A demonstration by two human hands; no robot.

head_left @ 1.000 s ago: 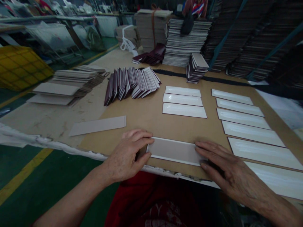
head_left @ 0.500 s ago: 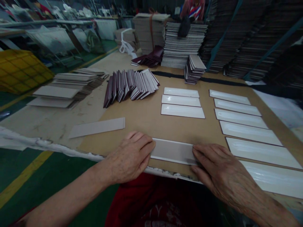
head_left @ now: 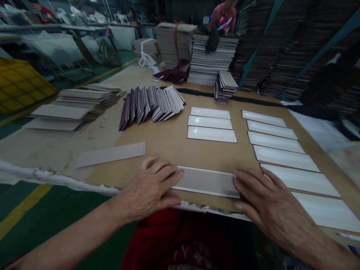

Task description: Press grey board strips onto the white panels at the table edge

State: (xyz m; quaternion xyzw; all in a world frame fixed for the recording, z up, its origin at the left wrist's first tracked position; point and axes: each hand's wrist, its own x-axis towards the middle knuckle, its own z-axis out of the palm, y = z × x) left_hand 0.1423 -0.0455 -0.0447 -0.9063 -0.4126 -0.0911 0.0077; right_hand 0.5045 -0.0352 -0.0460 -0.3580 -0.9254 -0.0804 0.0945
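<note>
A grey cardboard strip [head_left: 208, 180] lies flat near the table's front edge, on top of a slightly larger piece whose white margin shows along its long sides. My left hand [head_left: 153, 183] rests at its left end, fingers stretched over the corner and thumb apart. At the right end, the fingertips of my right hand [head_left: 261, 191] touch the strip, with the thumb spread toward the front edge. Both hands are open and cover the strip's ends. Another grey cardboard strip [head_left: 111, 154] lies to the left, apparently with a second one under it.
Glossy white strips with dark edges lie in two columns, one in the middle [head_left: 212, 134] and one at right [head_left: 284, 152]. Behind are maroon-and-white folded pieces [head_left: 152, 105], grey cardboard pieces [head_left: 63, 111] and tall board stacks [head_left: 212, 58]. A person [head_left: 223, 18] is behind the stacks.
My left thumb has moved away from the strip and its fingers now lie flatter over the end. My right hand has shifted slightly right. The whole view has shifted a little.
</note>
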